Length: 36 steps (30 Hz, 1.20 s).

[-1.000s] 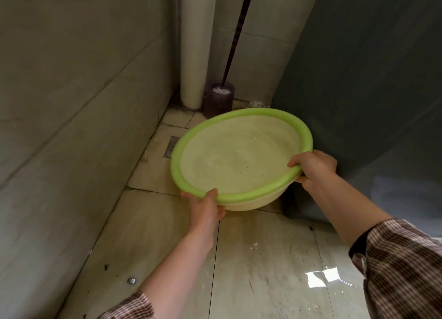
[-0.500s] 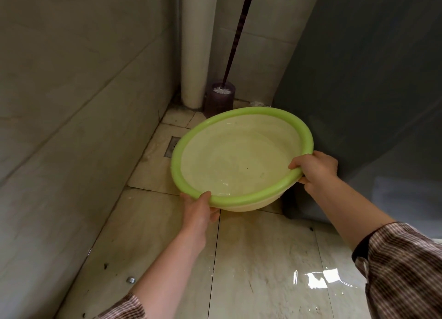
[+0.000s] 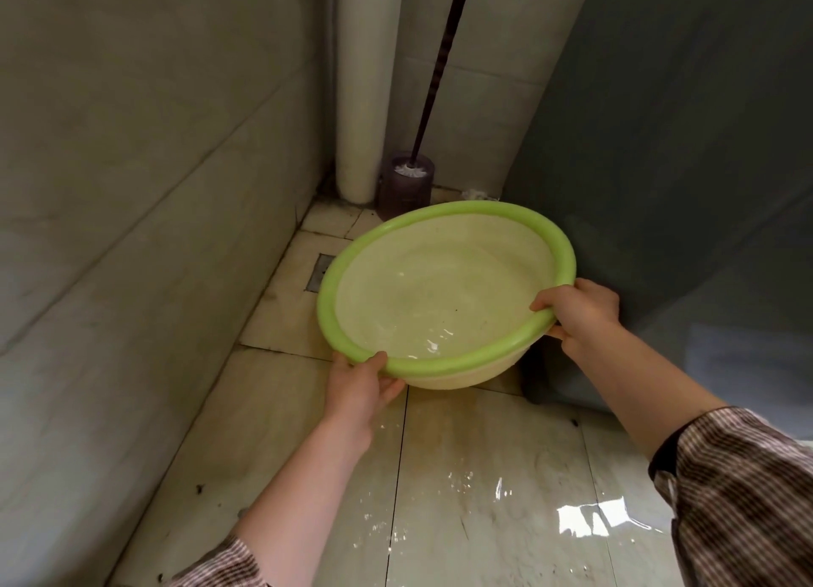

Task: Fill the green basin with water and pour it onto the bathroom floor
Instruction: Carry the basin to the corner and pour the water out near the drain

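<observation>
I hold the green basin (image 3: 444, 230) in the air over the tiled bathroom floor (image 3: 290, 410), tilted with its near edge low. It has a bright green rim and a pale inside, and a little water glints in its near part. My left hand (image 3: 358, 388) grips the near rim from below. My right hand (image 3: 580, 313) grips the right rim, thumb on top. Water lies in shiny splashes and a puddle on the floor tiles below and to the right of the basin.
A floor drain (image 3: 320, 272) sits by the left wall, partly hidden by the basin. A dark toilet brush holder (image 3: 407, 188) with a long handle stands in the far corner beside a white pipe (image 3: 363, 85). A grey curtain (image 3: 686, 146) hangs on the right.
The basin has tipped so its near edge is lower, and water has gathered there. More wet splashes now show on the floor tiles beneath it. Both hands keep their grip.
</observation>
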Tool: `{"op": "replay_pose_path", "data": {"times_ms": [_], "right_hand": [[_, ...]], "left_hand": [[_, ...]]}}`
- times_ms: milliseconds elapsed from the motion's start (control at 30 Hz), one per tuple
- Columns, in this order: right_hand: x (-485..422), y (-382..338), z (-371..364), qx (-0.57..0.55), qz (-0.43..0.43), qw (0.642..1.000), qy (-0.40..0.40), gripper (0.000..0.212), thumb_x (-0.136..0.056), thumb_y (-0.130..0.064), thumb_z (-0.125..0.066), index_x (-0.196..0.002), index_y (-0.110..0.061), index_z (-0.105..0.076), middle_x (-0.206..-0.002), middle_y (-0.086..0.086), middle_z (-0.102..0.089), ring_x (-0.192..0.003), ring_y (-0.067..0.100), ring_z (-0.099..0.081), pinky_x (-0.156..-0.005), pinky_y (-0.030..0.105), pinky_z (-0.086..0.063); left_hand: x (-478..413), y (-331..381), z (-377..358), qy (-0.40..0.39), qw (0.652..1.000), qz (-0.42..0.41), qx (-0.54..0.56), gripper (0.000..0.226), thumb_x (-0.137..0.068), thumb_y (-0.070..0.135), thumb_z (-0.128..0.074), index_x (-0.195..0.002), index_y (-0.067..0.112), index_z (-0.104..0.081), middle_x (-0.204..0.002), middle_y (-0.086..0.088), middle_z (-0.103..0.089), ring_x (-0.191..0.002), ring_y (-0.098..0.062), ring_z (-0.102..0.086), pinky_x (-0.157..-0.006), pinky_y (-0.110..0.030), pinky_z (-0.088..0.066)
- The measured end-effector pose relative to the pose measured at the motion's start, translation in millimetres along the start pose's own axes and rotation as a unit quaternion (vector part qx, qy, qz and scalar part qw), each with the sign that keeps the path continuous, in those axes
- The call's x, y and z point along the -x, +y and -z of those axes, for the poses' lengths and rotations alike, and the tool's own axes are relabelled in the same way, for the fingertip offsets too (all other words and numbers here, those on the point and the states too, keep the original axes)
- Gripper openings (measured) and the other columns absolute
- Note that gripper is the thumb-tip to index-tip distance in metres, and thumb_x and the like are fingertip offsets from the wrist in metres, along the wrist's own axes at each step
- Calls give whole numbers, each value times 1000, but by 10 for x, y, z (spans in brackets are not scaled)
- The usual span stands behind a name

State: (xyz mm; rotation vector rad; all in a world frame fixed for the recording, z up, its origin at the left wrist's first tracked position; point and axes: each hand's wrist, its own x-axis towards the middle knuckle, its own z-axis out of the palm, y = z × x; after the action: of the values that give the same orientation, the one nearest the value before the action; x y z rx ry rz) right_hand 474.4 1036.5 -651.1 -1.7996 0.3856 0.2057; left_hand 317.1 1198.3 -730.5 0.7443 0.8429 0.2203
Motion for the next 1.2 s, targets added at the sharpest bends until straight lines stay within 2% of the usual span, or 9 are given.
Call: {"op": "replay_pose_path", "data": {"times_ms": [100, 233, 267, 367, 500, 667, 833, 967, 1200], "right_hand": [[12, 0, 18, -3, -4, 1000, -5, 34, -69, 12, -65, -94, -12, -61, -112, 12, -61, -102, 33, -59, -83, 44, -57], [-4, -25, 1, 7, 1, 1000, -5, 34, -71, 12, -65, -95, -11, -59, -112, 12, -60, -103, 32, -59, -84, 44, -56], [-29, -88, -207, 12, 8, 1000, -28, 34, -72, 11, -65, -97, -11, -59, -112, 12, -60, -102, 32, -59, -82, 42, -56], [-39, -126, -257, 10, 18, 999, -25, 36, -73, 8, -65, -102, -13, -59, -111, 9, -60, -95, 27, -58, -75, 39, -55], [16, 79, -224, -10, -35, 999, -24, 50, -79, 3, -66, -125, -13, -55, -115, 9, -56, -100, 28, -55, -86, 48, -55], [70, 310, -108, 14, -97, 995, -16, 40, -79, -1, -68, -117, 0, -54, -120, 19, -59, -105, 36, -60, -86, 50, -52], [-13, 260, -161, -3, -108, 993, -49, 31, -80, 2, -66, -107, -2, -51, -110, 19, -58, -105, 39, -61, -83, 50, -53], [-29, 239, -178, -22, -120, 992, -38, 42, -78, 7, -63, -119, 1, -53, -115, 19, -58, -102, 35, -62, -81, 44, -55], [-22, 186, -182, -27, -91, 995, -18, 29, -75, 8, -63, -101, -1, -53, -102, 16, -57, -89, 32, -61, -75, 43, -55]], "left_hand": [[12, 1, -4, -11, 1000, 11, 16, 39, -92, -1, -49, -129, 12, -47, -109, -11, -64, -79, -23, -64, -71, -36, -54], [1, 33, -41, -7, 999, 15, 28, 40, -92, -4, -48, -129, 9, -47, -112, -13, -65, -83, -25, -66, -66, -33, -56], [-91, 139, 41, -3, 999, 2, 49, 40, -92, -4, -48, -129, 9, -47, -109, -11, -65, -83, -24, -66, -64, -32, -56], [-151, 208, 40, -1, 998, -6, 61, 41, -91, -5, -49, -130, 10, -48, -109, -10, -65, -84, -24, -66, -60, -30, -58], [-136, 154, 54, 10, 999, -19, 35, 45, -90, -6, -49, -131, 12, -47, -119, -12, -63, -89, -25, -65, -59, -29, -58], [-79, 44, 70, 20, 999, -42, 13, 55, -88, -6, -51, -137, 19, -43, -122, -10, -62, -88, -20, -65, -56, -26, -58], [-146, 142, 94, 15, 998, -62, 4, 58, -89, -2, -54, -138, 25, -43, -123, -6, -61, -98, -20, -65, -63, -28, -60], [-171, 122, 113, 20, 999, -50, 3, 62, -88, -2, -55, -142, 24, -39, -127, -8, -59, -102, -27, -64, -62, -28, -60], [-218, 106, 90, 19, 999, -40, 13, 60, -88, -3, -55, -141, 20, -40, -124, -10, -61, -94, -23, -66, -60, -27, -60]]}}
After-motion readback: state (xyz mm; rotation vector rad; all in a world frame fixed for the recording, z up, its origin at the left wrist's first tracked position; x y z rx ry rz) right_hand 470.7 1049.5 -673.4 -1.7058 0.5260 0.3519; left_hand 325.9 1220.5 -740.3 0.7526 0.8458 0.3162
